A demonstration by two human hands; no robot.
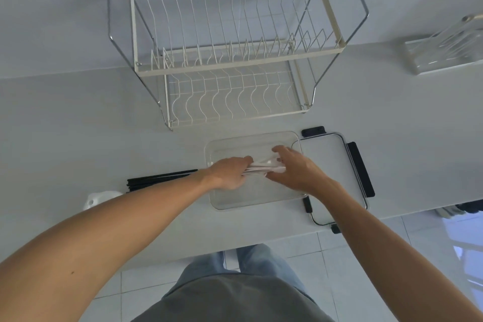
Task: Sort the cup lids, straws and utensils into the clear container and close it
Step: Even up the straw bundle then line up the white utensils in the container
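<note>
A clear rectangular container [258, 201] sits on the white counter in front of me. Over its middle, my left hand [230, 171] grips one end of a bundle of white plastic utensils [264, 166], and my right hand [298, 170] holds the other end. The container's clear lid [326, 165] with black clips lies flat just right of it. A bunch of black straws [156, 180] lies on the counter left of the container, partly hidden by my left forearm. White cup lids [100, 200] peek out by that forearm at the left.
A two-tier white wire dish rack [224, 60] stands behind the container. A clear tray-like holder [444, 52] sits at the far right. The counter's front edge runs close to my body, with tiled floor below.
</note>
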